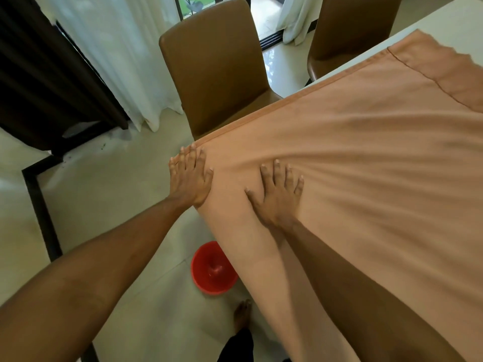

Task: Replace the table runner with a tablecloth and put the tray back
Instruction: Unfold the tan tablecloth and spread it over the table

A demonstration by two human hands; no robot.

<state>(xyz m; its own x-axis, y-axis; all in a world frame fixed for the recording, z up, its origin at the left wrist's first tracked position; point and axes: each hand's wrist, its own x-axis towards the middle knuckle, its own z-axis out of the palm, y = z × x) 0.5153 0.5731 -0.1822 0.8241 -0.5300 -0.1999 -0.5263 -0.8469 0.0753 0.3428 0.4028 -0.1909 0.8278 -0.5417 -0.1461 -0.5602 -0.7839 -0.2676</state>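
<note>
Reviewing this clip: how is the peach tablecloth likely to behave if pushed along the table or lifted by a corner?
Likely floppy: the tablecloth drapes over the edge of the table and hangs limp. It would probably bunch rather than slide as one piece, since creases fan out from the right hand pressing flat on it. It seems thin and light.

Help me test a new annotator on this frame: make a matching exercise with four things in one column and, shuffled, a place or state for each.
Things
1. tablecloth
2. left hand
3. right hand
4. red basin

Places or states
A. on the floor beside the table
B. flat on top of the tablecloth, fingers spread
C. against the tablecloth at the table's corner edge, fingers straight
D. spread over the table, creased

Pairs: 1-D, 2-C, 3-B, 4-A.
</note>
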